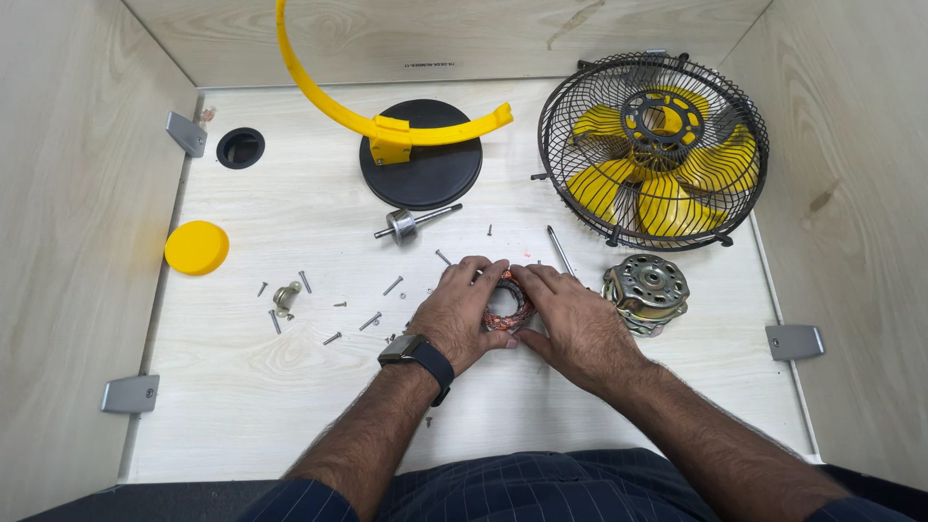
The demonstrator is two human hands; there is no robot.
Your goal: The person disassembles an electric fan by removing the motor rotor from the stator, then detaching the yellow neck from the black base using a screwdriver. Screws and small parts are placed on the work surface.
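Pale wood tabletop (290, 406) boxed in by plywood walls, and dead centre both hands are wrapped around a copper-wound stator (507, 309): left hand (458, 314) closed on its 9 o'clock side, right hand (570, 324) closed on the 3 o'clock side. Metal motor housing (646, 292) sits just beside the right hand at 3 o'clock, caged yellow fan (652, 150) at 1 o'clock, loose screws (372, 319) scattered toward 9. I'd say grip the steel core evenly and keep fingertips off the copper, since those windings nick easily.

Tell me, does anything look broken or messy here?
Yes. The fan is in pieces: its cage lies flat, the motor housing sits apart, and loose screws are scattered. Both hands hold a copper coil.
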